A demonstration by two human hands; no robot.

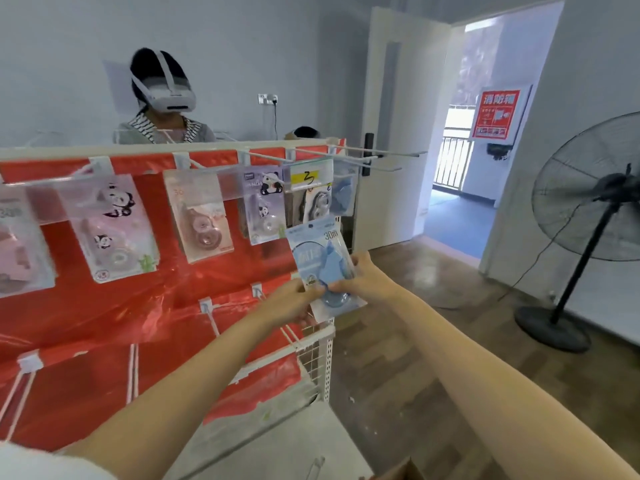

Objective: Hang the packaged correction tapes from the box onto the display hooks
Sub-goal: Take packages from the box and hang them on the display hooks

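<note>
left hand [291,303]: fingers curled round lower-left edge of the blue correction tape pack [323,268], gripping it
right hand [363,278]: thumb and fingers pinch the same pack on its right edge, at 3 o'clock of the pack
blue correction tape pack: upright, slightly tilted, held between both hands in front of the rack's right end; "30m" printed near top; not on a hook
top hooks [374,154]: at 12 o'clock of the pack, bare white prongs sticking out to the right
hung packs [110,233]: row at 9–11 o'clock, panda and pink designs, on the red display rack [104,323]
yellow label [310,177]: at 12 o'clock, just above the pack
lower hooks [207,308]: 8 o'clock, bare
box [398,471]: 6 o'clock, only a brown corner visible
fan [588,220]: 3 o'clock, on floor, well apart
person with headset [162,98]: behind rack, 11 o'clock
</note>
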